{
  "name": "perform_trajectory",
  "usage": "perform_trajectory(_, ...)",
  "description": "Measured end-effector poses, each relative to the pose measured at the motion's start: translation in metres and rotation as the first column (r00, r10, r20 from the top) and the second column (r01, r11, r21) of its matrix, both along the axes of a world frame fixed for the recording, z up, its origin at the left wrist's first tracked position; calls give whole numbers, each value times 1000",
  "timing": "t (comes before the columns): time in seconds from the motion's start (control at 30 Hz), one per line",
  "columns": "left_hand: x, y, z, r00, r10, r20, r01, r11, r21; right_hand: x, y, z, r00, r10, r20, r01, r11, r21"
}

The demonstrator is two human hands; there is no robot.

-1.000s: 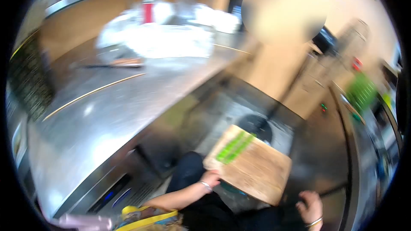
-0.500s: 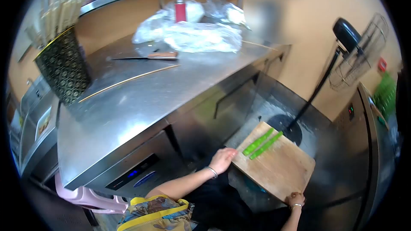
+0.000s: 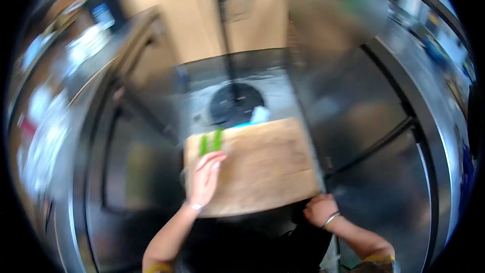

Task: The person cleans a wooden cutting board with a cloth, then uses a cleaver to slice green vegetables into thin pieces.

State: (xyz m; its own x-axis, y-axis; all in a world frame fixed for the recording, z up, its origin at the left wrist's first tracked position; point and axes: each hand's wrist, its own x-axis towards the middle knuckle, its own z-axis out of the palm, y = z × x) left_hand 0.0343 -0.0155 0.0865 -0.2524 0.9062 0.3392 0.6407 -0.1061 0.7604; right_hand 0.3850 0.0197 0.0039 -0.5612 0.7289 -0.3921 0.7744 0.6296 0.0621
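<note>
A wooden cutting board (image 3: 262, 167) is held out in front of my body, above the floor. Two long green peppers (image 3: 217, 140) lie side by side at its left; their near ends are hidden by my left hand (image 3: 204, 174). That hand rests flat over them with its fingers stretched out, slightly smeared by motion. At the board's near right corner, my right hand (image 3: 321, 210) is closed on the edge, its fingertips partly hidden.
Beyond the board stands a fan on a black round base (image 3: 237, 102). A steel counter (image 3: 96, 65) with plastic bags (image 3: 48, 146) runs along the left. Dark steel doors (image 3: 374, 172) and another counter (image 3: 419, 81) flank the right.
The view has swung right, bringing the board to the middle. My left hand has left the board's left edge and moved onto the peppers. My right hand keeps its corner.
</note>
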Motion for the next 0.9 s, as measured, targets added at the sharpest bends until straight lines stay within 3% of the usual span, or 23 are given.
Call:
perform_trajectory(0.2, 60, 177, 43, 885, -438, -159, 447, 894, 24, 14, 58, 3, 955, -102, -280, 21, 960, -279)
perform_trajectory(0.23, 76, 202, 46, 875, -463, -138, 475, 877, 75, 11, 66, 3, 959, -206, -194, 124, 922, -367)
perform_trajectory(0.27, 94, 227, 58, 861, -496, -116, 508, 852, 125, 17, 67, -6, 944, -217, -249, 107, 914, -391)
perform_trajectory(0.37, 144, 288, 116, 841, -540, -15, 531, 821, 208, 16, 79, 5, 971, -221, -90, 152, 864, -479)
perform_trajectory(0.47, 199, 350, 194, 825, -561, 74, 527, 809, 259, 13, 103, 64, 958, -251, 135, 277, 708, -650)
perform_trajectory(0.53, 237, 414, 240, 848, -530, -16, 497, 783, 373, 37, 118, 122, 941, -337, 43, 266, 652, -710)
perform_trajectory(0.63, 284, 492, 261, 819, -573, -41, 568, 797, 204, 83, 130, 219, 847, -496, -191, 171, 594, -786)
perform_trajectory(0.7, 306, 530, 255, 799, -599, -51, 599, 786, 155, 117, 142, 291, 720, -593, -360, 78, 585, -807)
perform_trajectory(0.77, 315, 552, 252, 917, -376, -134, 387, 920, 67, 152, 182, 357, 519, -644, -562, 15, 664, -747)
perform_trajectory(0.83, 317, 553, 256, 906, -373, -198, 385, 923, 22, 190, 276, 404, 232, -568, -790, 96, 821, -562)
perform_trajectory(0.87, 316, 554, 260, 908, -390, -150, 394, 919, -5, 216, 329, 453, 215, -667, -714, 252, 744, -619)
perform_trajectory(0.9, 316, 552, 266, 907, -407, -105, 405, 913, -42, 236, 387, 459, 386, -547, -742, 489, 804, -338)
